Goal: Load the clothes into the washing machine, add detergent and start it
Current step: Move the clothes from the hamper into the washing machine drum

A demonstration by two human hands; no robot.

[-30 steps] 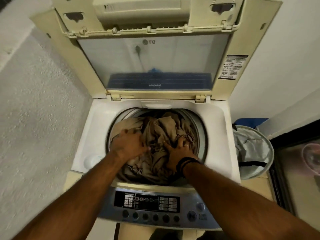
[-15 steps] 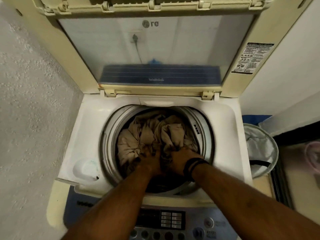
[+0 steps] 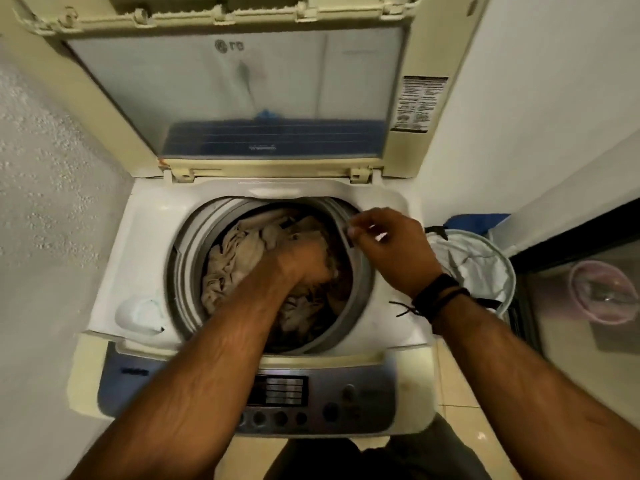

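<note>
Nearest the person, below both forearms: grey-blue control panel (image 3: 311, 400) of the cream top-loading washing machine (image 3: 145, 244), with a dark display block and a row of round buttons; detail blurred.

Left hand (image 3: 304, 268) reaches down into the round grey-rimmed drum (image 3: 187, 258), fingers curled into the beige crumpled clothes (image 3: 239, 258), gripping a fold. Fingertips are buried in the cloth and not visible.

Clothes: tan to beige fabric, heavily creased and bunched, filling the drum below its rim. The lighter folds lie left of and beyond the left hand; darker, shadowed cloth sits under and just right of it.

Right hand (image 3: 388, 247) is above the drum's right rim, clear of the clothes, fingers loosely bent and holding nothing. A black band with thin cords (image 3: 436, 299) is on that wrist.

Left of the left hand, on the machine's white top deck: a shallow rounded recess (image 3: 142, 313).

Right of the right hand, beside the machine: a white mesh laundry basket with dark trim (image 3: 485, 268).

Beyond both hands: the cream-framed, translucent lid (image 3: 225, 98) stands open, a blue band along its lower edge, a printed label (image 3: 419, 103) on its right frame.
</note>
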